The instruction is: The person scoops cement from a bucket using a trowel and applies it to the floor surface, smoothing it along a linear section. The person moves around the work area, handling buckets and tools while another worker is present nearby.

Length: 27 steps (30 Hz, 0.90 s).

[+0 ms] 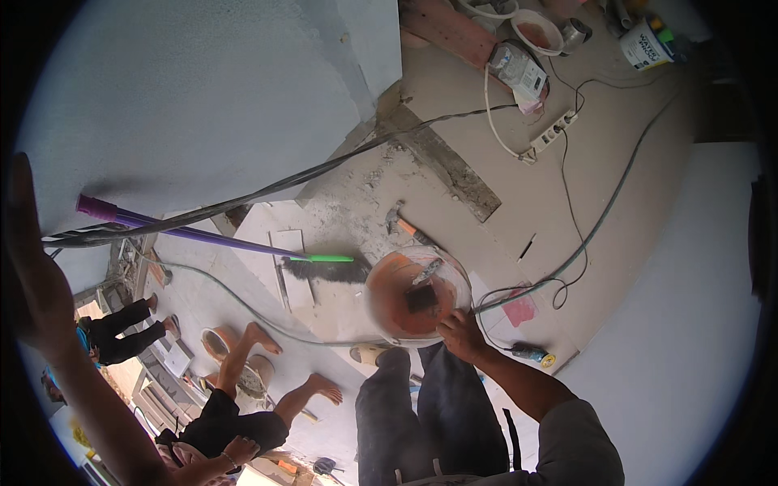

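My right hand (462, 334) has its fingers closed on the rim of a round bucket (376, 296), coated reddish inside. A trowel (426, 272) and a dark square piece (421, 299) lie in the bucket. At the far left my left hand (36, 283) is raised beside the pale wall, fingers stretched upward, near a bundle of black cables (81, 239); no held thing shows in it. Just beyond the bucket lies a hammer (412, 232) with an orange grip. Left of it rests a broom (320, 267) with a purple handle and green head.
Cables cross the tiled floor to a power strip (554, 135). An angle grinder (531, 354) lies to the right of my legs. Two other people stand at the lower left, near clay-coloured pots (217, 343). Buckets, including a white one (646, 47), stand at the back right.
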{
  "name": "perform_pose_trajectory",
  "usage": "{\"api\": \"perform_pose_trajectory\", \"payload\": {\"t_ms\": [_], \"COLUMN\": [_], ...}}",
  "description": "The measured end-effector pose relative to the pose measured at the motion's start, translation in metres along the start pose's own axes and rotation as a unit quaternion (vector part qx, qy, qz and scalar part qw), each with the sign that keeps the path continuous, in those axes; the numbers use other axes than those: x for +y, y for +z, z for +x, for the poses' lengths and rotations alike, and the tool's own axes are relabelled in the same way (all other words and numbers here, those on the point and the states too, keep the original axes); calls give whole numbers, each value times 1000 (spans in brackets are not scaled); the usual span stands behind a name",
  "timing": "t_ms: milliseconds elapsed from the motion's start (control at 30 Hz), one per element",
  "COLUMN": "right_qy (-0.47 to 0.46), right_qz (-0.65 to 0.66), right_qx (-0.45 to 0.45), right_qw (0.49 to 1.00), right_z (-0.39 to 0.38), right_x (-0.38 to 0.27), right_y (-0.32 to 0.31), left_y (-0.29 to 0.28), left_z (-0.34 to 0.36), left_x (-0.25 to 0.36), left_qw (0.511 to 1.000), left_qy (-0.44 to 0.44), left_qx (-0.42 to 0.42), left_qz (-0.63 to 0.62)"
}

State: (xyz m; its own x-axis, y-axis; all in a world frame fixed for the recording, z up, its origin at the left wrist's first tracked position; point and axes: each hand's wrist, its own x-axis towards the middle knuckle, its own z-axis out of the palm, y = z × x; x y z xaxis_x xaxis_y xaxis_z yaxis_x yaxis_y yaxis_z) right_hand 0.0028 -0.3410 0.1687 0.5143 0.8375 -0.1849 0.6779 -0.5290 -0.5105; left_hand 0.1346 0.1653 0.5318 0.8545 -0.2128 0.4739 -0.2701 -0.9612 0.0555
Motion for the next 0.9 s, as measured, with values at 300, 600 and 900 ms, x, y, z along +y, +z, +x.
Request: {"api": "perform_pose_trajectory", "payload": {"t_ms": [300, 600, 900], "right_qy": [-50, -100, -215], "right_qz": [65, 21, -44], "right_qx": [-34, -77, -266], "right_qw": [996, 992, 939], "right_z": [-32, -59, -14], "right_x": [-85, -154, -227], "right_y": [3, -21, -49], "left_y": [106, 79, 80], "left_z": [-366, -419, -464], "left_x": [325, 390, 426], "left_qw": [448, 176, 67], "left_qy": [-749, -744, -786], "left_qx": [-81, 1, 120], "left_qz": [-481, -645, -603]}}
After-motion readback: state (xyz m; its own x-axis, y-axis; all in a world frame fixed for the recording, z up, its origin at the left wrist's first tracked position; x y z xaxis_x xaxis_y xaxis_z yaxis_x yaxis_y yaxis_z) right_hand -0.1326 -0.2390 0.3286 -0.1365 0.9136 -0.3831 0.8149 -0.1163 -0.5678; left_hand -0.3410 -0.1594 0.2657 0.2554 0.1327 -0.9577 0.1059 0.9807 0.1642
